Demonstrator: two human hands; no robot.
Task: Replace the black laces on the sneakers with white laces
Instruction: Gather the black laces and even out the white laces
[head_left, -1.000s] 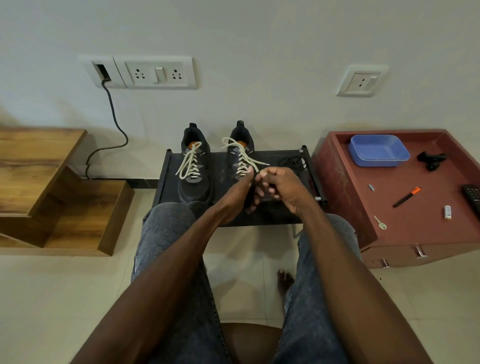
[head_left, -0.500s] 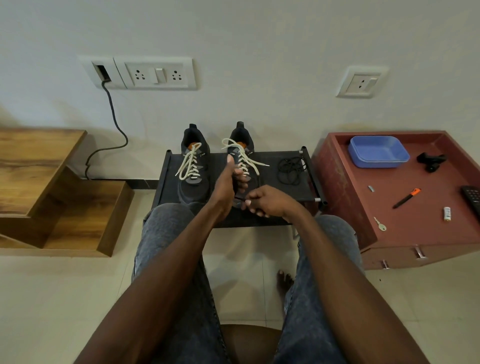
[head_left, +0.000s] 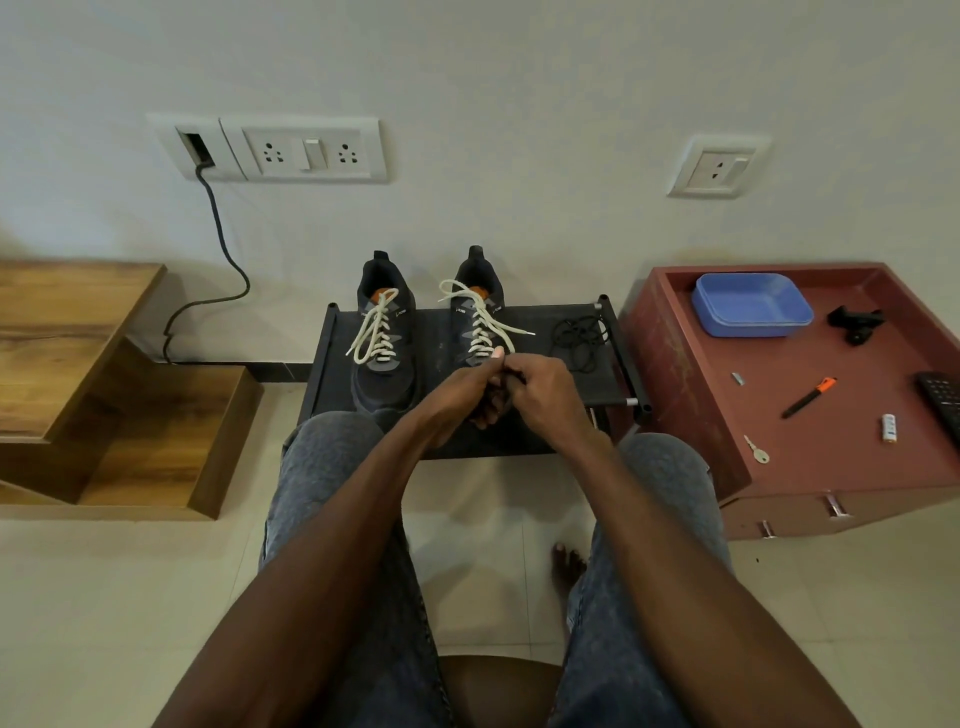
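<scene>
Two black sneakers stand side by side on a low black rack (head_left: 524, 447), toes toward me. White laces run through the left sneaker (head_left: 383, 332) and the right sneaker (head_left: 480, 312). The right sneaker's white lace (head_left: 480, 325) has a loose end lying out to the right. My left hand (head_left: 460, 392) and my right hand (head_left: 548, 387) meet over the right sneaker's toe. Their curled fingers pinch the lace at its lowest rows, with my left thumb tip against it. The toe of that sneaker is hidden under my hands. A tangle of black laces (head_left: 579, 335) lies on the rack to the right.
A red cabinet (head_left: 675, 364) at the right carries a blue tray (head_left: 750, 304), a black clip, an orange-tipped pen (head_left: 808, 397), a key and a remote. Wooden steps (head_left: 104, 395) stand at the left. A cable hangs from the wall socket. My knees sit before the rack.
My left hand dropped back from the upper laces, and my right hand rose to meet it. Both are now joined over the right sneaker's toe.
</scene>
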